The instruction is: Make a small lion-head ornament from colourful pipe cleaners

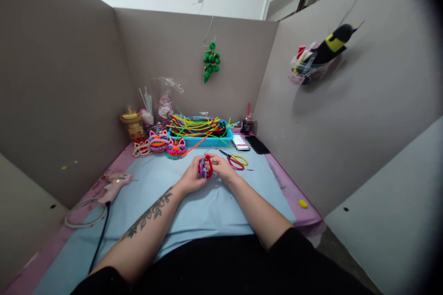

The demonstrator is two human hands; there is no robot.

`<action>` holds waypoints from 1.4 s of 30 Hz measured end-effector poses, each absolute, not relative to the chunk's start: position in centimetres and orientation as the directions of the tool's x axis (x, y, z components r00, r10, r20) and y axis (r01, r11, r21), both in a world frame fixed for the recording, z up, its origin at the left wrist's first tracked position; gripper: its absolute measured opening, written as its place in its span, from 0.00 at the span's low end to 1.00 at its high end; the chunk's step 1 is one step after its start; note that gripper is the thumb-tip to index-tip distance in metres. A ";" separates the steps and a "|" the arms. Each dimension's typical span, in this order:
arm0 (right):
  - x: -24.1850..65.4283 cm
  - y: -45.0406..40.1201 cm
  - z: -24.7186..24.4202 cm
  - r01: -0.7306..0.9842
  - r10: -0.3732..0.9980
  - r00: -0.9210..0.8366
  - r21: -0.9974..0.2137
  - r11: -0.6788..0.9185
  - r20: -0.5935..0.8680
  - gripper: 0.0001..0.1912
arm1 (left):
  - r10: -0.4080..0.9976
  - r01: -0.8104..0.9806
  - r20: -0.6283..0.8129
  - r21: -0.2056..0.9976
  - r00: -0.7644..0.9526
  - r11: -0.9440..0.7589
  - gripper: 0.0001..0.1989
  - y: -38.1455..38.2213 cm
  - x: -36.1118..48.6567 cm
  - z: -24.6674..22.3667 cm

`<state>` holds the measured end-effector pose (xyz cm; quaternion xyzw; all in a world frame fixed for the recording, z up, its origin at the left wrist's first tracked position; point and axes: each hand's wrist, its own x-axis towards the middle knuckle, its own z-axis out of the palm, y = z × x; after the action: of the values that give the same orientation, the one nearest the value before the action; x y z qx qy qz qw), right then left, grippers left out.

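Near the centre of the frame, the left hand's fingers curl around a small red, purple and pale blue fuzzy piece point(209, 168), its thumb along the lower side, while the right hand's fingers close on the red edge; the exact fingertip contacts are partly hidden. The piece has its coloured strands bent together into a rounded shape, with red curving round the right side; how much remains to be shaped cannot be told. Behind the fingers, the left hand point(189, 178) and right hand point(223, 168) face each other, palms turned inward, wrists low over the light blue cloth point(221, 207), and both forearms slant in from the lower corners. Just beside the right hand lie open scissors point(229, 156). Further out, left of centre, three fuzzy animal faces point(176, 149) look more complete, next to a blue tray point(207, 141) heaped with coloured stems point(194, 125). A pink glue gun point(116, 187) rests toward the lower left.
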<state>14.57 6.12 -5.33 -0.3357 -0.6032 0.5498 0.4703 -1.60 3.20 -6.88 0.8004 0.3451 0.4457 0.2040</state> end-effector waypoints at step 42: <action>16.4 6.0 -4.4 -0.192 0.806 -0.481 -0.939 0.286 0.344 0.12 | 0.911 -0.295 -0.024 0.942 0.411 0.158 0.30 3.0 -2.4 -5.0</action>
<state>16.40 5.98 -4.40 -0.2321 -0.6615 0.5505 0.4532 -2.42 3.03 -4.97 0.4793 0.3216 0.4373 0.6896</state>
